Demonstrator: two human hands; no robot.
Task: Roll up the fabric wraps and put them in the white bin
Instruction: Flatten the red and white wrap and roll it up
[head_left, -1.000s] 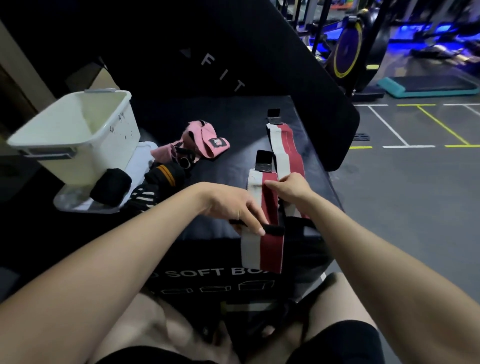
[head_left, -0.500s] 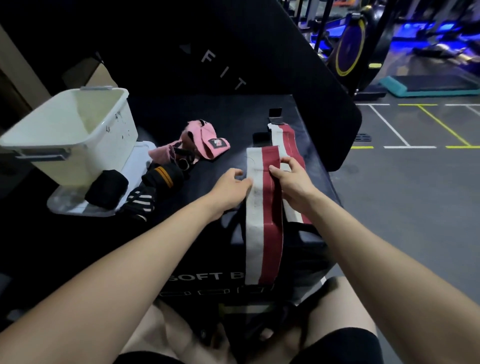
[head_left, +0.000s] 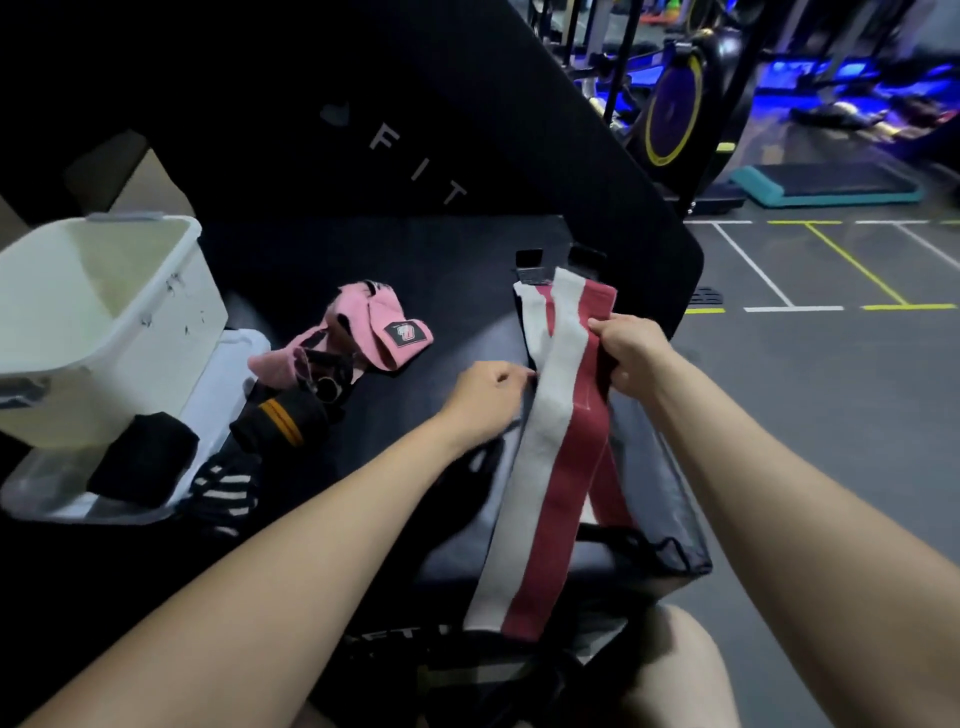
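Note:
A long red and white fabric wrap (head_left: 550, 441) lies lengthwise on the black soft box (head_left: 457, 322), its near end hanging over the front edge. A second red and white wrap (head_left: 535, 317) lies partly under it. My right hand (head_left: 631, 358) grips the top wrap's red right edge. My left hand (head_left: 488, 400) pinches its white left edge, fingers curled. The white bin (head_left: 124, 332) stands tilted at the left, nothing visible inside. Pink wraps (head_left: 374, 332) and black wraps (head_left: 280, 421) lie between the bin and my hands.
A clear lid (head_left: 62, 499) lies under the bin with a black roll (head_left: 143, 460) and a striped black wrap (head_left: 223, 499) on it. A black padded panel stands behind the box. Gym floor with painted lines and machines lies to the right.
Both hands slid up the wrap, away from me, and the wrap's top end moved farther onto the box. The camera view shifted closer and slightly left.

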